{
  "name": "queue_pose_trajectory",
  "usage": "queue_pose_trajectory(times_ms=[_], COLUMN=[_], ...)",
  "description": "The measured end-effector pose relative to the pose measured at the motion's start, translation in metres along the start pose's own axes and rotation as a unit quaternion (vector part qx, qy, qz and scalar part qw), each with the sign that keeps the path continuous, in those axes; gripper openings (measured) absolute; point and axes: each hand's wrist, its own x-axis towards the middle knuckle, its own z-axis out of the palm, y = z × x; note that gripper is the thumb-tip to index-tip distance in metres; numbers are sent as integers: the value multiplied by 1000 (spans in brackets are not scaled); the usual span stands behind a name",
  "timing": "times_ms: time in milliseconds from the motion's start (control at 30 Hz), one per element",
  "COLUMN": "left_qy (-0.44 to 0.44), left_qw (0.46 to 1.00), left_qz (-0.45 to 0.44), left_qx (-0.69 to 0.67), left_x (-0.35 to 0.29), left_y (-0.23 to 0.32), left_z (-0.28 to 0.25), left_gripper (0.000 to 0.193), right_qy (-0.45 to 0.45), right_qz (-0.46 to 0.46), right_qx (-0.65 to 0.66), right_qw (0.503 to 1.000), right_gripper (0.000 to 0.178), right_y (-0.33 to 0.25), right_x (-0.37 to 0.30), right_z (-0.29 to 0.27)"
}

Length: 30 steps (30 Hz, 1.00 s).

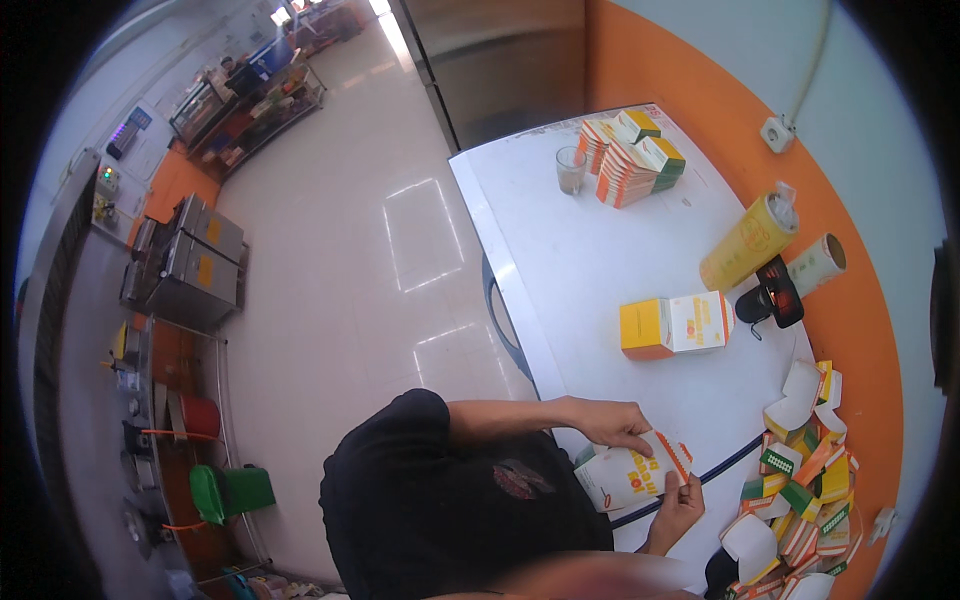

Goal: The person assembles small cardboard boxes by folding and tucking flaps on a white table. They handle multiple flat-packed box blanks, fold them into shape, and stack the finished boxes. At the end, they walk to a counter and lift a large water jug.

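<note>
A white food carton [622, 478] with yellow lettering and an orange striped edge is held in front of my black shirt, over the table's near side. My left hand [612, 424] reaches across its upper edge, thumb pressed on the printed face. My right hand [680, 510] grips the striped end from below, thumb and fingers closed on the board. Farther along the white table [590, 270] lies another carton [698, 322], white with a yellow end. To the right is a loose heap of unfolded and partly folded cartons [800, 490] in green, yellow and orange.
Stacked flat cartons [628, 175] stand at the table's far end beside a drinking glass [571, 172]. By the orange wall are a yellow roll [745, 245], a pale tube [817, 263] and dark glasses [779, 292]. A dark cable crosses the tabletop. Leftward is a green bin [230, 492].
</note>
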Motion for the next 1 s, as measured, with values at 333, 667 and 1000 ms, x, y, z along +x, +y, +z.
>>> queue_pose_trajectory(times_ms=[333,667,1000], left_qy=[-34,-25,212], left_qw=[998,997,967], left_qz=[49,13,108], left_qx=[16,-75,-90], left_x=[-12,-1,7], left_y=[-19,-29,-46], left_z=[13,-2,-39], left_gripper=[36,34,75], right_qy=[55,-57,43], right_qz=[34,5,21], right_qx=[-41,-58,255], right_qw=[997,997,966], right_gripper=[21,25,38], right_y=[8,29,20], right_x=[-1,-6,71], right_z=[0,-2,41])
